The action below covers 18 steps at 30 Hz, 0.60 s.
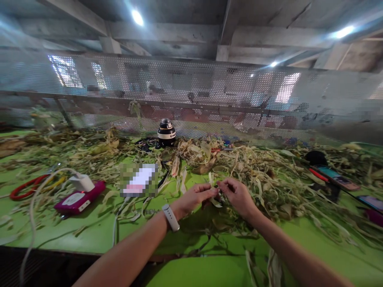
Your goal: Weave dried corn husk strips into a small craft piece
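Two forearms [131, 247] angled inward; left hand [194, 198] pinching pale strip [211, 179]; right hand [239, 198] just beside, grip unclear

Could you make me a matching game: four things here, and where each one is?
1. Wristband
2. Black container
3. White plug
4. Left hand

A. On the magenta box
B. At a pale leaf strip, beside the right hand
C. Around the left wrist
D. Standing before the perforated screen

Pairs: 1-C, 2-D, 3-A, 4-B
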{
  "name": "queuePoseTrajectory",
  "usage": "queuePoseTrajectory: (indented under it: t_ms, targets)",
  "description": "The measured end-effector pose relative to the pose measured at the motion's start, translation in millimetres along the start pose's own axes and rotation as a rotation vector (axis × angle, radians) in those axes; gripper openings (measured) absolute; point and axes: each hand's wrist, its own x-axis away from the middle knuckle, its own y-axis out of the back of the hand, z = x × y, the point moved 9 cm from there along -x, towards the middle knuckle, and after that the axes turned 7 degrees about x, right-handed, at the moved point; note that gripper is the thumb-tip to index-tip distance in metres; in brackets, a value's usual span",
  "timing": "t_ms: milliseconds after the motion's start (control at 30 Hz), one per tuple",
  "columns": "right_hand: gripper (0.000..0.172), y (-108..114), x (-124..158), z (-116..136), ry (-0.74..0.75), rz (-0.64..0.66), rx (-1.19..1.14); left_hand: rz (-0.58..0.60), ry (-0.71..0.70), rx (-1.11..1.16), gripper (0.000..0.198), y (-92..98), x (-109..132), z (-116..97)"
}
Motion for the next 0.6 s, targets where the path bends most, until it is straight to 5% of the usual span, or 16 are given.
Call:
queuePoseTrajectory:
  t_ms: [133,267,500,600]
  targets:
    - [0.036,12.7,-3.9,-6.7,-0.006,-0.118,0.042,0.016,-0.002,-0.034,0.033,-1.5,1.2,-0.5]
    - [0.040,16.2,-4.0,-18.1,-0.117,-0.102,-0.096,-0.004,-0.038,-0.006,0.034,1.2,-1.9,-1.4]
    - [0.047,-16.8,8.5,-4.4,-0.091,0.184,-0.093,-0.154,-0.173,-0.020,0.038,14.7,-5.8,-13.1]
    - [0.041,-25.3,10.8,1.3,-0.074,0.213,-0.128,-0.159,-0.169,-0.002,0.036,13.4,-4.5,-14.9]
